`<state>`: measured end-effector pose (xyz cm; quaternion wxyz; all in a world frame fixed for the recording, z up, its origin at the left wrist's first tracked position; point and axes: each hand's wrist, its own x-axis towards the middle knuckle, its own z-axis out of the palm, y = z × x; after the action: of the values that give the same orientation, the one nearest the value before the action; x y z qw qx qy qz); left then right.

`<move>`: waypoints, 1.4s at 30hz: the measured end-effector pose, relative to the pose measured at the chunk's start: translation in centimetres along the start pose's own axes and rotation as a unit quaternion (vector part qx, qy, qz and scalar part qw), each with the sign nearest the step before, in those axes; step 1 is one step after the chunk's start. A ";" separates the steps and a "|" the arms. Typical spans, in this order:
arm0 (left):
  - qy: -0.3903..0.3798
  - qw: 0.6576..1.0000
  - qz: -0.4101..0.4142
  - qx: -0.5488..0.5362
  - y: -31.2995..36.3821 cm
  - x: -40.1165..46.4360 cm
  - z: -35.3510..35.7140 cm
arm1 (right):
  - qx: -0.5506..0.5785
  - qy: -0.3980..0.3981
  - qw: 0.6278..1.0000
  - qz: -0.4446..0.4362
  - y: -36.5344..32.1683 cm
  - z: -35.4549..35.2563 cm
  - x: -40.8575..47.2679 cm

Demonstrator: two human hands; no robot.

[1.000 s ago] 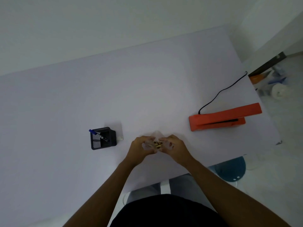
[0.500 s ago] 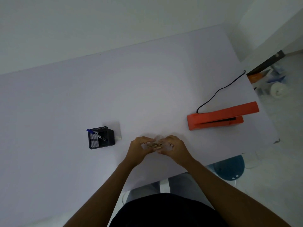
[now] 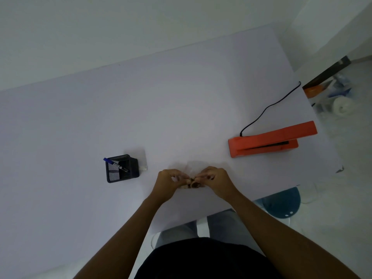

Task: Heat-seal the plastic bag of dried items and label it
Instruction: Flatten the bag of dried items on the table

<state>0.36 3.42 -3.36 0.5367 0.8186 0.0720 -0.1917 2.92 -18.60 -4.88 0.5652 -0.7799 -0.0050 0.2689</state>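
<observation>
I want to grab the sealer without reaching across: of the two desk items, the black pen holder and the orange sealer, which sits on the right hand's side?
The orange sealer, off beyond the right hand; the black pen holder sits on the opposite side.

Clear bag [image 3: 192, 183] – brown bits inside, table-centre

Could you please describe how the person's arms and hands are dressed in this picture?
Both forearms are bare, with no sleeves, gloves, watch or bracelet in view. The right hand seems to have dark-painted nails; the left hand shows no rings that I can make out.
</observation>
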 end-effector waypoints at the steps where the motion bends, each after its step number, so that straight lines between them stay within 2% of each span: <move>1: -0.002 1.000 -0.002 -0.008 0.0 0.1 -0.1 | 0.019 -0.001 1.000 0.014 0.1 -0.1 0.0; 6: 0.002 1.000 0.004 -0.025 0.3 0.1 -0.5 | 0.089 -0.010 0.995 0.048 0.0 -0.5 -0.3; 13: 0.030 0.999 -0.012 -0.041 0.3 0.1 -0.5 | 0.101 -0.027 0.991 0.083 -0.9 -0.5 0.2; 22: 0.056 0.995 -0.052 -0.068 0.7 0.5 -0.7 | 0.127 0.021 0.987 0.094 -1.3 -0.4 0.1; 32: -0.003 0.988 -0.062 -0.142 0.5 0.9 -1.7 | 0.147 0.021 0.980 0.135 -1.4 -1.8 0.2; 35: -0.018 0.989 -0.061 -0.133 0.4 0.9 -1.8 | 0.153 0.010 0.977 0.148 -1.5 -2.1 0.2; 39: -0.015 0.989 -0.069 -0.131 0.2 0.7 -1.6 | 0.170 -0.033 0.971 0.165 -1.5 -2.7 0.1; 42: 0.003 0.985 -0.085 -0.150 0.1 0.7 -1.4 | 0.181 -0.034 0.969 0.165 -1.5 -2.7 0.1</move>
<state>1.31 4.55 -3.06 0.6350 0.7201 0.1711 -0.2214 4.59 -20.42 -2.98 0.6444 -0.6449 0.1532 0.3813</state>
